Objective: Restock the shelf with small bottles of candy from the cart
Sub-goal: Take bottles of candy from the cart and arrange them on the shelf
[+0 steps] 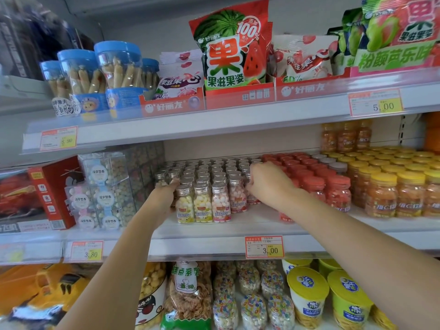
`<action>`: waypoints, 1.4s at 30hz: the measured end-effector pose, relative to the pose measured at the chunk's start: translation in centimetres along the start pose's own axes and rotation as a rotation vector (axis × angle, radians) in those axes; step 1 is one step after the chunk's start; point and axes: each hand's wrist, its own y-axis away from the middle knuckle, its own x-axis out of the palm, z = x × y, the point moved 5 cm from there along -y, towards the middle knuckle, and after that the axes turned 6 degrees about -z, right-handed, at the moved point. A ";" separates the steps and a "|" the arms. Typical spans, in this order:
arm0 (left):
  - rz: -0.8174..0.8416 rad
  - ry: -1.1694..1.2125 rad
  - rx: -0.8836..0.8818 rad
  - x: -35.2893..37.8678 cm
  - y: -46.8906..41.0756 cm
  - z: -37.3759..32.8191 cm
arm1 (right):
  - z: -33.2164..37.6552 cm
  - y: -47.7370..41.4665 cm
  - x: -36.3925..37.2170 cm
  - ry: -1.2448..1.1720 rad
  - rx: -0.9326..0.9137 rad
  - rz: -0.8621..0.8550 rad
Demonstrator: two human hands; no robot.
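Head camera looks at a shop's middle shelf [252, 221], where both bare hands reach into a block of small candy bottles [203, 203] with silver screw caps.

The left hand [166, 192] lies at the block's 9 o'clock side. Its fingers [175, 181] are close together and touch a bottle on that flank. Their tips are hidden behind the bottles, so I cannot tell whether they curl round one.

The right hand [269, 184] is at the block's 3 o'clock side, its fingers curled round a silver-capped bottle [252, 199]. Only that bottle's lower part shows below the hand.

The front-row bottles hold yellow, white and pink pellets. The rows behind show little more than their caps.

Red-capped jars [317, 186] stand just beside the block at 3 o'clock, partly covered by the right forearm. Yellow-capped jars [385, 189] of orange candy stand farther that way, cut off by the frame edge.

Clear stacked boxes [104, 194] of pale sweets sit at the block's 9 o'clock.

A price tag [264, 250] reading 3.00 hangs on the shelf edge at 6 o'clock; its small print is unreadable.
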 end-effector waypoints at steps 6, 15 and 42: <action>0.018 0.009 0.040 0.0 0.0 0.5 | 1.6 0.4 0.3 0.029 -0.067 0.004; 0.099 -0.282 0.086 -0.3 -0.1 1.5 | 1.8 1.6 2.6 -0.232 0.204 0.271; 0.744 -0.674 0.248 18.4 31.5 32.1 | -21.0 40.2 12.0 -0.329 0.680 0.656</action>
